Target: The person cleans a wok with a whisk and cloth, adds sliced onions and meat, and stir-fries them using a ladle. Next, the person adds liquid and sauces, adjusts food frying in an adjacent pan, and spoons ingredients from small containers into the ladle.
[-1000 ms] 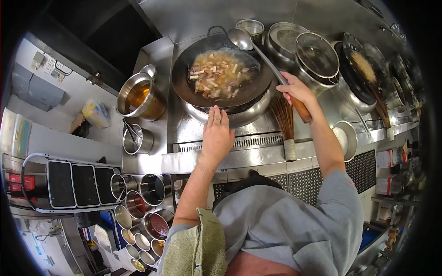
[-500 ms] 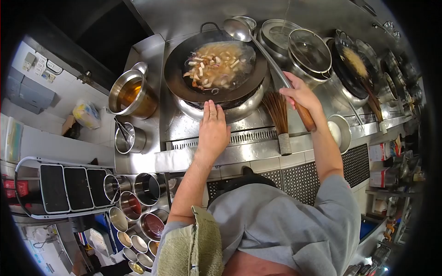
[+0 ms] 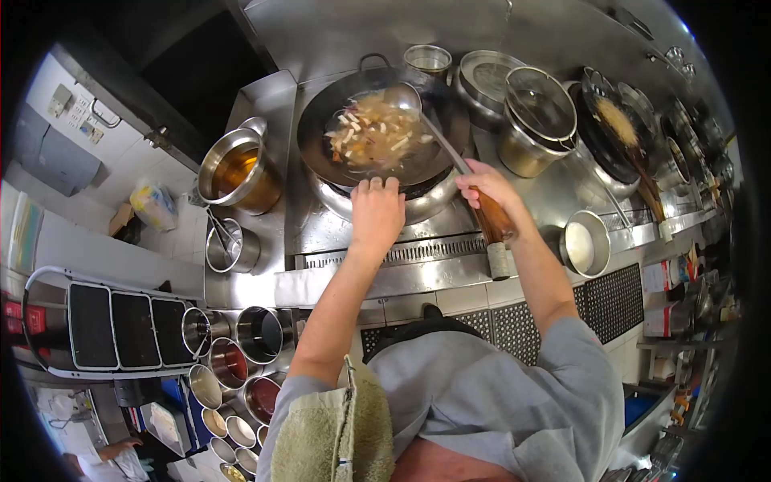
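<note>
My right hand (image 3: pixel 491 193) is wrapped round the wooden handle of a ladle (image 3: pixel 404 98), whose metal bowl is over the far right part of the food in the wok. The large dark wok (image 3: pixel 454 153) sits on a burner and holds pale chopped pieces in bubbling brownish liquid (image 3: pixel 373 136). At the wok's near edge, my left hand (image 3: pixel 377 213) has its fingers bent against the rim, their tips partly hidden. A bamboo wok brush (image 3: pixel 498 259) lies below my right hand, partly covered by it.
To the left stand a pot of amber liquid (image 3: pixel 233 169) and a smaller pot with utensils (image 3: pixel 233 245). A strainer (image 3: pixel 542 104) rests on a pot at right, beside another wok (image 3: pixel 602 149). Several sauce containers (image 3: pixel 229 365) stand lower left; another person's hand (image 3: pixel 120 448) shows beyond.
The ladle has come down from above the wok's far rim to the food, my right hand shifting left. My left fingers, straight before, are now bent at the rim.
</note>
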Action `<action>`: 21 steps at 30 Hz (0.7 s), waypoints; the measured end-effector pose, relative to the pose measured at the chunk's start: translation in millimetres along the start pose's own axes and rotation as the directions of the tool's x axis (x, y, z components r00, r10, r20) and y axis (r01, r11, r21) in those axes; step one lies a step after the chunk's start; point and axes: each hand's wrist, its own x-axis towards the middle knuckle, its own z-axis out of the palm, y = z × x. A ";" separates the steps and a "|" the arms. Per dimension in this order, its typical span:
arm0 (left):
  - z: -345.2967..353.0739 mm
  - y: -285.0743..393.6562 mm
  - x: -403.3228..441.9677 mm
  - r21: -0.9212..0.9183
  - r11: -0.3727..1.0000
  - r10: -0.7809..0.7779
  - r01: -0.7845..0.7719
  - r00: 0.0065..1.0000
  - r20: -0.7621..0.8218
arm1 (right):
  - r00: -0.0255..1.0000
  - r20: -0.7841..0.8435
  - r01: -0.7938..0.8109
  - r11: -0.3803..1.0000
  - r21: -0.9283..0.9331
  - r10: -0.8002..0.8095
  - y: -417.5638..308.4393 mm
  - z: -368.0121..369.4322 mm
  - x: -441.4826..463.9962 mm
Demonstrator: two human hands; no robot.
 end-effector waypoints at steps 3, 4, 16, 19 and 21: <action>39.1 -23.4 12.4 -0.071 0.994 0.064 -0.085 0.965 -0.254 | 0.989 0.123 -0.126 0.926 0.357 0.087 9.2 17.9 2.2; 43.0 -25.9 11.3 -0.136 0.987 0.054 -0.089 0.970 -0.238 | 0.984 0.159 -0.136 0.898 0.418 0.076 14.9 16.7 2.0; 48.8 -26.6 12.9 -0.158 0.985 0.041 -0.072 0.981 -0.188 | 0.996 -0.064 0.047 0.956 -0.289 -0.068 2.1 26.8 -51.0; 45.4 -25.6 9.6 -0.171 0.983 0.040 -0.067 0.987 -0.156 | 0.977 -0.149 0.091 0.934 -0.346 -0.150 -6.2 40.3 -76.7; 43.9 -24.6 10.2 -0.143 0.989 0.020 -0.037 0.993 -0.119 | 0.940 -0.188 0.186 0.888 -0.420 -0.285 -8.0 45.9 -90.8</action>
